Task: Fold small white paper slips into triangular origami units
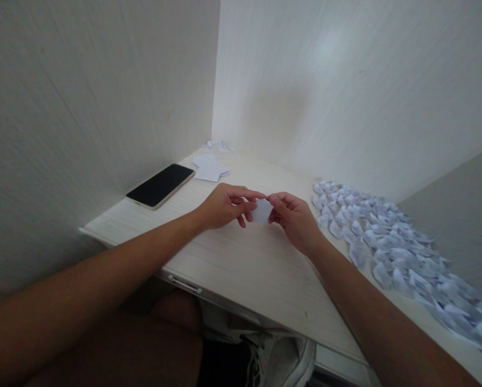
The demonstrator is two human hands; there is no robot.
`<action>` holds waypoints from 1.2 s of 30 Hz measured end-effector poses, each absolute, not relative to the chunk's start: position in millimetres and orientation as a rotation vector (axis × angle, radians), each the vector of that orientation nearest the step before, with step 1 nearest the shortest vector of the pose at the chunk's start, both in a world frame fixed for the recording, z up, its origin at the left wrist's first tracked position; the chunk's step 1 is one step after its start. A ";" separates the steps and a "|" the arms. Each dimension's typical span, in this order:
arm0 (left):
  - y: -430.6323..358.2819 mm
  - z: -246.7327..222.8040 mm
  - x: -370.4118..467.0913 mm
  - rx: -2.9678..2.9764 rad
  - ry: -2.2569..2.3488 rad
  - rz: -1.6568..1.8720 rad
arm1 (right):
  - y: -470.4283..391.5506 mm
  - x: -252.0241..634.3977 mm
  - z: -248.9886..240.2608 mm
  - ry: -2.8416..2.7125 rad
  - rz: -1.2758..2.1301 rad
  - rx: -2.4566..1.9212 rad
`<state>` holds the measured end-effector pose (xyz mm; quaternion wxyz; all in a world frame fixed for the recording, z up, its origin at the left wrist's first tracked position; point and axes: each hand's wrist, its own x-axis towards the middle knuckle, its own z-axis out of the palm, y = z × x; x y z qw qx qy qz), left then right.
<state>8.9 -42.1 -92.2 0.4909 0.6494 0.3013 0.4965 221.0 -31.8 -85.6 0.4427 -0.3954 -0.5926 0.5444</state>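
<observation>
A small white piece of paper (262, 212) is held up between my two hands, just above the tabletop. My left hand (233, 203) pinches its left side between thumb and fingers, the index finger stretched along the top edge. On the other side my right hand (290, 214) grips the paper with thumb and fingertips at its upper right corner. The two index fingertips nearly meet at the top. Whether the sheet has a fold in it, I cannot tell.
White paper sheets (210, 167) lie stacked beyond my left hand, next to a dark-screened phone (161, 186). Small paper scraps (219, 145) sit in the back corner. Many folded paper pieces (390, 242) cover the table's (241, 269) right side. Walls (285, 80) enclose the back and left.
</observation>
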 end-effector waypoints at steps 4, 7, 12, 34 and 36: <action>-41.6 -92.0 8.6 1.534 0.740 1.187 | -31.7 219.9 -85.4 -1.566 1.195 -0.983; -40.3 -93.4 7.2 1.490 0.767 1.167 | -33.3 219.4 -83.4 -1.611 1.132 -0.954; -38.7 -95.3 6.2 1.493 0.780 1.159 | -34.9 219.8 -82.1 -1.622 1.149 -0.890; -42.9 -92.9 8.3 1.889 0.938 1.011 | -43.3 215.6 -79.6 -1.742 1.001 -1.158; -45.6 -91.8 9.9 1.897 0.946 0.984 | -45.3 214.4 -78.4 -1.730 1.015 -1.176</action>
